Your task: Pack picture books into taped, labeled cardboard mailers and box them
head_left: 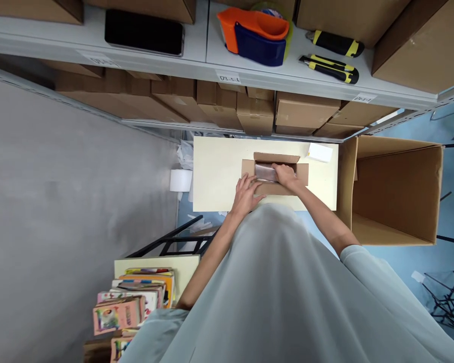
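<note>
An open cardboard box (274, 189) with its flaps folded out lies on the cream tabletop in front of me. Inside it is a shiny, pinkish-grey flat packet (264, 172); its exact kind is unclear. My right hand (285, 175) reaches into the box from the right, its fingers curled over the packet and partly hidden by it and the box. At the box's near left corner, my left hand (245, 195) rests with fingers spread, fingertips touching the left flap and thumb near the front flap.
A small white box (320, 152) sits at the table's (215, 174) back right. A large open carton (397, 191) stands right of it. Shelving (196, 58) above holds cartons, a phone (144, 32), a tape dispenser (255, 38) and cutters (335, 44). Books (121, 315) are stacked lower left.
</note>
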The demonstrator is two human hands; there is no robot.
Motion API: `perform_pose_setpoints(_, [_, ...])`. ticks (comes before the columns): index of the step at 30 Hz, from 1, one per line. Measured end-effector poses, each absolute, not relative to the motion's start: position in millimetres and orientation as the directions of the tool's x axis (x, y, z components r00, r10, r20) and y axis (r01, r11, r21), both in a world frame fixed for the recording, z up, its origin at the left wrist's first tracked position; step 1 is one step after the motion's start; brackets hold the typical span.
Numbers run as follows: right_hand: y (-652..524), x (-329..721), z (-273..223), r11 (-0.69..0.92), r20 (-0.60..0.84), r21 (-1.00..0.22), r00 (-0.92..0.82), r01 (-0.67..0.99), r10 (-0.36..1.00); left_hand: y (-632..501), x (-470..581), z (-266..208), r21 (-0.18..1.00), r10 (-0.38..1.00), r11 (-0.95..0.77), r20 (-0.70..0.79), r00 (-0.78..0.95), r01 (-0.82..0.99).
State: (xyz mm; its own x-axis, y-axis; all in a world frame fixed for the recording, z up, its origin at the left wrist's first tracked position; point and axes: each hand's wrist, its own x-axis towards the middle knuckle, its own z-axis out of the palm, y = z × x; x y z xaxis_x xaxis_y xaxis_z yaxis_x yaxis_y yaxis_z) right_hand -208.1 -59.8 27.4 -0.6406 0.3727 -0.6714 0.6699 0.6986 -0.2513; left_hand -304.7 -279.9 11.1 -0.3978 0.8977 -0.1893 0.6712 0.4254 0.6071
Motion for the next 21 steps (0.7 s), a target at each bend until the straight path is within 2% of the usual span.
perform_pose_setpoints(4, [-63.8, -210.9, 22.4, 0.674, -0.7, -0.243, -0.607, 0.697, 0.376, -280.0, -304.3, 14.4, 0.604, 0.896, 0.429, -0.193, -0.399, 0.672])
perform_pose_setpoints(8, [-63.1, -195.1, 32.4, 0.657, -0.638, -0.291, -0.653, 0.695, 0.407, -282.2, -305.8, 18.1, 0.636, 0.898, 0.415, -0.172, -0.405, 0.651])
perform_pose_setpoints(10, [-59.5, -173.1, 40.7, 0.615, -0.528, -0.388, -0.712, 0.686, 0.462, -283.5, -307.5, 19.7, 0.668, 0.896, 0.405, -0.154, -0.417, 0.624])
perform_pose_setpoints(12, [-53.7, -142.9, 47.5, 0.542, -0.358, -0.509, -0.737, 0.669, 0.573, -284.8, -309.7, 21.8, 0.7, 0.89, 0.398, -0.137, -0.436, 0.593])
perform_pose_setpoints(15, [-44.8, -94.9, 49.7, 0.395, -0.156, -0.589, -0.579, 0.705, 0.8, -286.0, -312.7, 24.2, 0.732, 0.853, 0.421, -0.119, -0.508, 0.536])
perform_pose_setpoints(16, [-43.2, -81.6, 48.2, 0.311, -0.156, -0.596, -0.486, 0.74, 0.86, -286.0, -313.3, 24.3, 0.744, 0.828, 0.438, -0.116, -0.548, 0.505])
perform_pose_setpoints(18, [-44.0, -62.6, 43.5, 0.132, -0.246, -0.614, -0.347, 0.778, 0.905, -285.2, -313.4, 22.8, 0.78, 0.755, 0.48, -0.135, -0.641, 0.401])
perform_pose_setpoints(21, [-56.3, -53.4, 38.6, 0.018, -0.356, -0.676, -0.347, 0.737, 0.868, -282.5, -310.6, 18.4, 0.835, 0.646, 0.519, -0.246, -0.722, 0.18])
